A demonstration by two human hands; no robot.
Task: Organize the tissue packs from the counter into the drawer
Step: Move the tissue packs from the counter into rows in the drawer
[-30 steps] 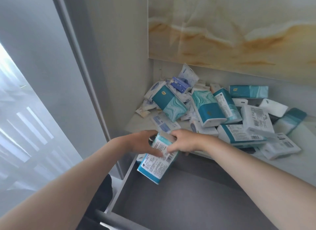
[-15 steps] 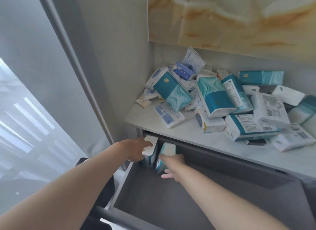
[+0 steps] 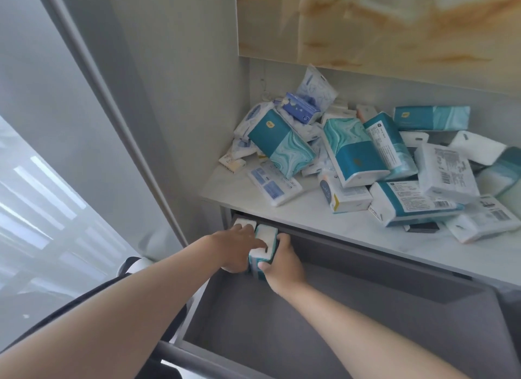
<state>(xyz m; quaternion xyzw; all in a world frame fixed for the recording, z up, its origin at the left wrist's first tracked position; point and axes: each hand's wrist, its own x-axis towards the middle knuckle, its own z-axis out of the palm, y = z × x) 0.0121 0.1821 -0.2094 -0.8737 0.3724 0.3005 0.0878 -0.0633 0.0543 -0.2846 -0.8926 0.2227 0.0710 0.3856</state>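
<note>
Both my arms reach forward and down into the far left corner of the open grey drawer [image 3: 324, 330]. My right hand [image 3: 283, 265] grips a white-topped teal tissue pack [image 3: 265, 244] that stands upright there: the thumb presses on its near face and the fingers curl round its right side. My left hand [image 3: 235, 247] rests on the same pack from the left, with its fingers laid rather straight across the white top; its thumb I cannot see. A second pack [image 3: 244, 223] stands just beside it, in the very corner, under the edge of the counter [image 3: 284, 218].

On the counter lies the heap of other packs [image 3: 352, 153]. Several are teal with a marbled pattern, and one marbled pack [image 3: 277, 137] carries a small yellow logo. A white pack [image 3: 446, 172] shows a barcode and fine print, and a flat pack [image 3: 273, 185] has blue panels; all this writing is too small to read.
</note>
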